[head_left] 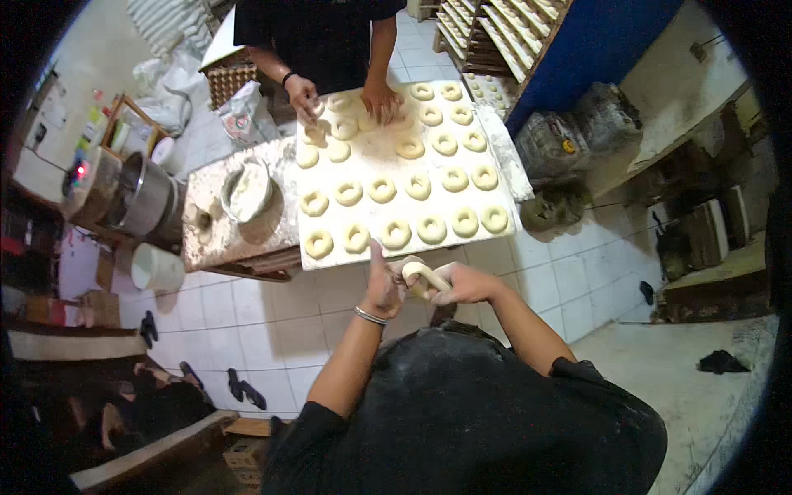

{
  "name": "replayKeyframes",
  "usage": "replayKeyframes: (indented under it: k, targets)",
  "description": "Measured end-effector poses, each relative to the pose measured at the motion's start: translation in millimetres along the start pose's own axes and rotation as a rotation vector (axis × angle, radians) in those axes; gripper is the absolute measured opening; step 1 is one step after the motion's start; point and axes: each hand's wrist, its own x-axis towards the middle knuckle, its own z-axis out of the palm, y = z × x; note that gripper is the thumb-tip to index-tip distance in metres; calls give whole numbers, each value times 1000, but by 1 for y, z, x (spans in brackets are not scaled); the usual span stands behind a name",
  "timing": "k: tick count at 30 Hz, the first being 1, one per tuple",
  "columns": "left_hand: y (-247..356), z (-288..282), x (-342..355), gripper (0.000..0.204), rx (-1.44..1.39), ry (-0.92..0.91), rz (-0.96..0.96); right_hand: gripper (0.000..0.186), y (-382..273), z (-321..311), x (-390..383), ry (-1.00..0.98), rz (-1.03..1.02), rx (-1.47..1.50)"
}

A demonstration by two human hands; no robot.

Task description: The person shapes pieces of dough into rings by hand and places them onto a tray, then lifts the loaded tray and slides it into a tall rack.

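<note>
Just off the near edge of the tray, a pale dough ring (427, 274) is held between my two hands. My right hand (468, 283) is closed around its right side. At its left side, my left hand (384, 290) has curled fingers on the dough, with the thumb sticking up; part of those fingers is hidden. Beyond them lies a large white tray (375, 169) carrying rows of raw dough rings, such as one ring (396, 234) in the nearest row.
Across the tray, another person's hands (381, 101) touch dough at its far left. A floury table (206, 247) with a metal bowl (247, 191) stands to the left, near a white bucket (157, 267). A rack of trays (495, 37) is at the back right.
</note>
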Motion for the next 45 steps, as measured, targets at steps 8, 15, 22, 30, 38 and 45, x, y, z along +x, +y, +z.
replayKeyframes:
  k: [8,15,22,30,38,45]
  targets:
    - [9,57,66,71,103,297,98,31,1,-96,23,-164,12,-179]
    - [56,-8,104,33,338,243,268,18,6,-128,100,146,-58,556]
    - [156,-62,188,28,205,517,159,25,-47,-168,232,465,97,273]
    - [211,-171,182,47,827,738,129,46,-31,-164,319,752,280,-117]
    - [282,-209,232,35,1853,594,344,51,-41,-166,365,753,274,-717]
    - [254,-180,194,32,1578,479,194,57,-55,-133,284,753,159,-345]
